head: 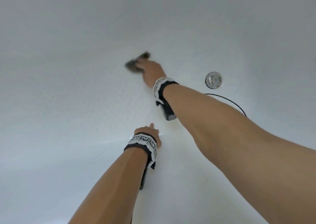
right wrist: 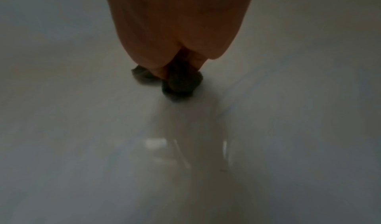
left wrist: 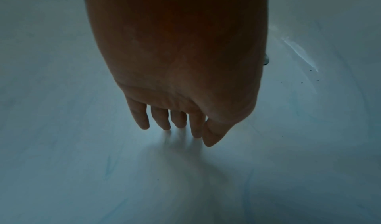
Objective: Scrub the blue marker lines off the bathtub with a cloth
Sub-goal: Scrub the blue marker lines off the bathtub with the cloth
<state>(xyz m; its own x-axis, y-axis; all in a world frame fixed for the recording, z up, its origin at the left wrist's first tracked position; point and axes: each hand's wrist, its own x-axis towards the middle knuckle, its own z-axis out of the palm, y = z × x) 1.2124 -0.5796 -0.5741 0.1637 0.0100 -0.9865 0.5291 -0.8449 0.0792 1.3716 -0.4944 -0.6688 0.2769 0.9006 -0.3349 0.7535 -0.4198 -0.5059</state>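
My right hand [head: 150,70] reaches far into the white bathtub [head: 68,70] and grips a dark cloth [head: 135,63], pressed against the tub surface and blurred. In the right wrist view the cloth [right wrist: 179,82] is bunched under the curled fingers [right wrist: 163,71]. My left hand [head: 148,129] rests nearer to me, its straight fingers [left wrist: 142,118] touching the tub floor with nothing in them. Faint smeared blue marker lines [left wrist: 108,164] show on the tub around the left hand, and a pale streak [head: 150,111] runs between the two hands.
A chrome drain plug [head: 213,79] sits to the right of the right wrist. A thin black cable [head: 229,100] loops on the tub floor behind the right forearm. Small dark specks [left wrist: 302,82] lie on the tub right of the left hand.
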